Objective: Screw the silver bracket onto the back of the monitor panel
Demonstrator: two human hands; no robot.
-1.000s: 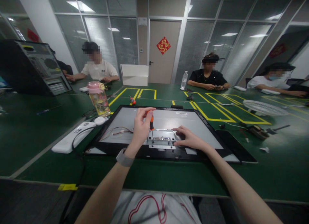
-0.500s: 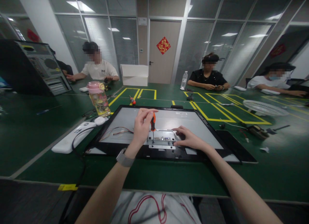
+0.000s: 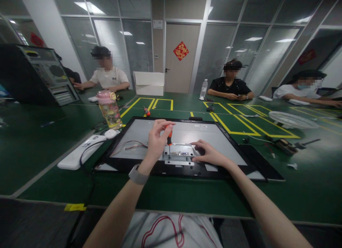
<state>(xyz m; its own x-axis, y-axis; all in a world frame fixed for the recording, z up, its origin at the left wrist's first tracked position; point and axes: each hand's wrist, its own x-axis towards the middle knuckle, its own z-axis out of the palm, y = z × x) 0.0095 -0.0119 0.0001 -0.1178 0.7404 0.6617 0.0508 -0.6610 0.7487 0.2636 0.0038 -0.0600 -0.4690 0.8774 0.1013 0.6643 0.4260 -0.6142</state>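
A monitor panel (image 3: 227, 148) lies face down on the green table in front of me, its grey metal back framed in black. At its near edge is a metal bracket (image 3: 179, 163) with a row of connector ports. My left hand (image 3: 157, 139) is closed around an orange and black screwdriver (image 3: 169, 139), which stands upright with its shaft reaching down to the bracket's left end. The thumb and fingers of my right hand (image 3: 207, 152) grip the bracket's right end. Thin wires (image 3: 130, 145) lie on the panel, left of my left hand.
To the left are a white power strip (image 3: 81, 151), a pink-lidded bottle (image 3: 109, 110) and a computer case (image 3: 40, 75). A black flat piece (image 3: 263, 162) lies by the panel's right side, with a walkie-talkie-like device (image 3: 285, 146) beyond. Several people sit across the table.
The screwdriver and the fingers of my left hand have shifted very slightly; my right hand stays put. Across the table, the person at the left has moved a hand.
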